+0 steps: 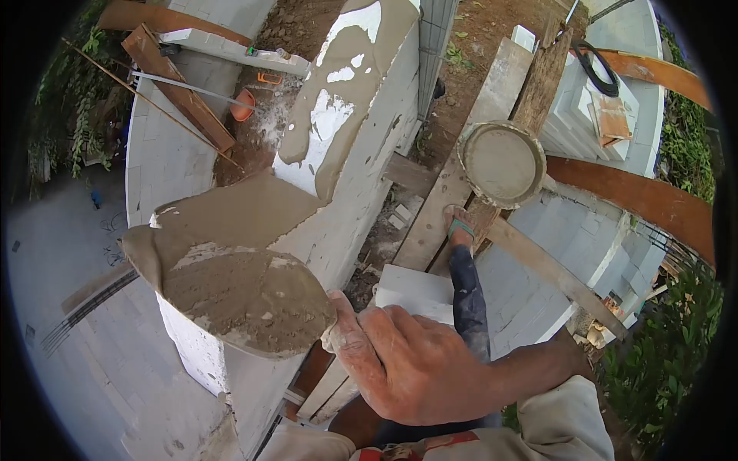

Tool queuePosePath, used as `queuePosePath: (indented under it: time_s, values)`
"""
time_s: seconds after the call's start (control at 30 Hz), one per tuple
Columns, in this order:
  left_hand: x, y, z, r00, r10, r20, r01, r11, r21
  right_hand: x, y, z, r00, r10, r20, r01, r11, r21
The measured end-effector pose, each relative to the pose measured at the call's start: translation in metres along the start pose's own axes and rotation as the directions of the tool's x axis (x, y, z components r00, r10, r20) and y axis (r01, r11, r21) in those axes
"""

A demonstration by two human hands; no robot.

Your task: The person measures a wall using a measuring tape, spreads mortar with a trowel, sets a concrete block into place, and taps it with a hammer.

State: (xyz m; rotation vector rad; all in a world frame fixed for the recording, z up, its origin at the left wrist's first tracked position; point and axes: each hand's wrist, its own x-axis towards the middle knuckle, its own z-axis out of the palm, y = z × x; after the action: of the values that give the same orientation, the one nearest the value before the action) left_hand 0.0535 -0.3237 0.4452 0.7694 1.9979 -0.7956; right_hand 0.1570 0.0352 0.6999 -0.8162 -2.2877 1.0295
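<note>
My right hand (419,365) is closed around the handle end of a trowel (254,300), whose blade is coated in grey wet mortar. The blade lies over the near end of a white block wall (330,223), and I cannot tell whether it touches the top. Behind the blade, a smooth layer of mortar (238,203) covers the wall top. Farther along, thinner mortar leaves patches of white block (330,115) bare. My left hand is out of view.
A round bucket of mortar (503,165) stands on wooden planks (438,203) right of the wall. My sandalled foot (460,223) is on the planks. White blocks (569,115) with a coiled black hose (596,69) are stacked at right. An orange bowl (243,106) lies left of the wall.
</note>
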Motion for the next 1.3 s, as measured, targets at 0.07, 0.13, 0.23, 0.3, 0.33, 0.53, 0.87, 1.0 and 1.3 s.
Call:
queuePosePath:
  time_s: [0.07, 0.13, 0.23, 0.3, 0.33, 0.53, 0.87, 1.0, 1.3]
  values:
    - [0.002, 0.001, -0.001, 1.000, 0.011, -0.003, -0.011, 1.000, 0.012, -0.023, 0.002, 0.008, 0.999, 0.040, -0.022, -0.041, 0.998, -0.044]
    - [0.003, 0.004, 0.001, 1.000, 0.025, -0.002, -0.025, 0.999, 0.020, -0.054, 0.019, 0.020, 0.990, 0.013, -0.140, 0.000, 0.996, 0.092]
    - [0.006, 0.011, -0.004, 0.999, 0.045, -0.017, -0.045, 0.998, 0.036, -0.100, 0.052, 0.030, 0.939, 0.314, -0.138, -0.255, 0.909, 0.331]
    - [0.003, 0.019, -0.010, 0.998, 0.040, -0.046, -0.039, 0.999, 0.033, -0.141, 0.091, 0.042, 0.817, 0.570, -0.089, -0.527, 0.800, 0.288]
    - [0.000, 0.025, -0.013, 0.997, 0.032, -0.067, -0.030, 0.999, 0.031, -0.163, 0.118, 0.053, 0.701, 0.706, -0.098, -0.655, 0.692, 0.302]
    - [-0.004, 0.035, -0.021, 0.999, 0.024, -0.047, -0.021, 0.999, 0.049, -0.277, 0.324, 0.092, 0.285, 0.864, -0.415, -0.902, 0.388, 0.189]
    - [-0.006, 0.039, -0.019, 0.995, 0.055, -0.080, -0.046, 0.993, 0.106, -0.112, 0.315, 0.153, 0.538, 0.778, -0.323, -0.538, 0.612, 0.579]
    - [-0.007, 0.038, -0.016, 0.997, 0.048, -0.067, -0.040, 0.992, 0.117, -0.030, 0.342, 0.226, 0.507, 0.743, -0.437, -0.407, 0.653, 0.639]
    - [-0.004, 0.015, 0.003, 0.997, 0.037, -0.072, -0.032, 0.997, 0.066, -0.044, 0.240, 0.353, 0.511, 0.686, -0.518, -0.258, 0.698, 0.668]
